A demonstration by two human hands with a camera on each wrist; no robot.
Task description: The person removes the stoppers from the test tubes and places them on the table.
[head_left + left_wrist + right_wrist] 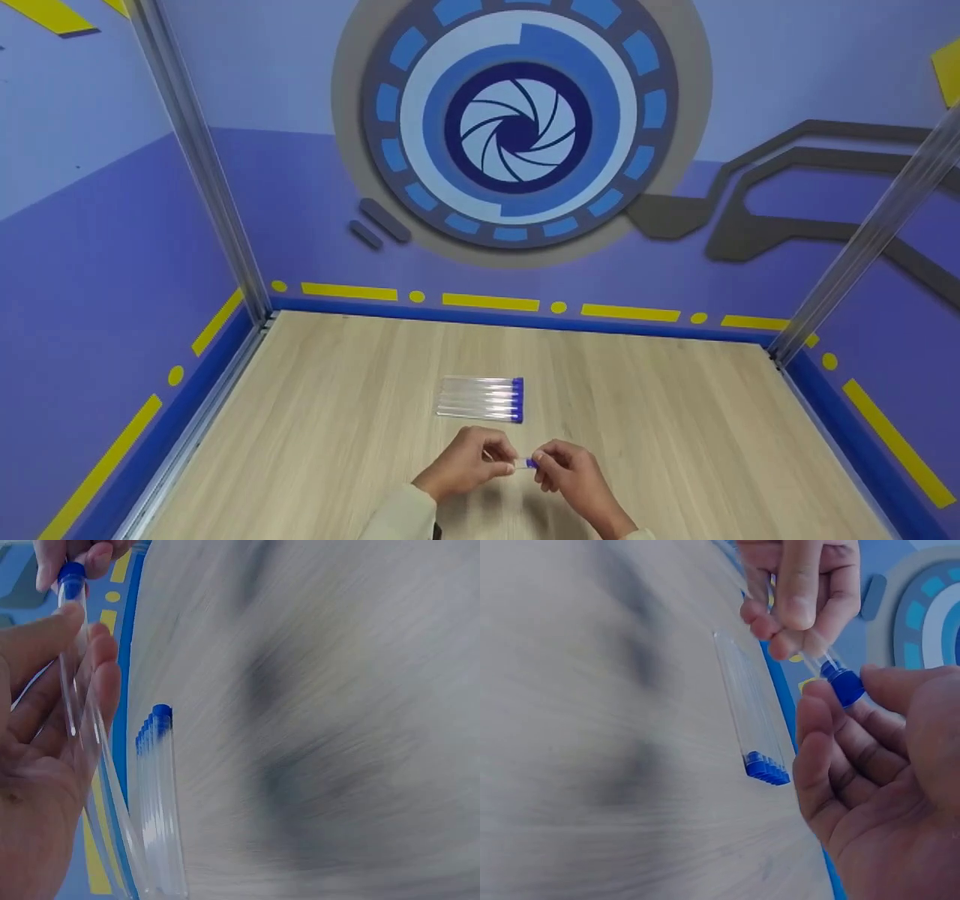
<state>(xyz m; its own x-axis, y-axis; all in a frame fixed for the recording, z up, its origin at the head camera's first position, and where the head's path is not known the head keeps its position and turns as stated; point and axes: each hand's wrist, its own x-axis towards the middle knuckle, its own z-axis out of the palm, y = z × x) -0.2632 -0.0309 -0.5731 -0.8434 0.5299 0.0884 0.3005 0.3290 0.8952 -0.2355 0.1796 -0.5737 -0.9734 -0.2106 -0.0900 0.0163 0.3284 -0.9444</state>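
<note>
A clear test tube (112, 787) runs along my left hand (469, 461), which pinches it between thumb and fingers just below its capped end. The blue cap (847, 688) sits at the tube's mouth, with its narrower inner part showing through the clear wall. My right hand (571, 474) holds this cap between thumb and fingertips, facing the left hand. Both hands are above the wooden table, close to its near side. Beyond them lies a row of several clear tubes (476, 399), side by side, their blue caps (517, 400) all toward the right.
The wooden table (337, 405) extends to both sides of the hands. A blue-purple printed wall (285, 210) stands along its back, with side panels left and right. Metal posts (202, 165) rise at the back corners.
</note>
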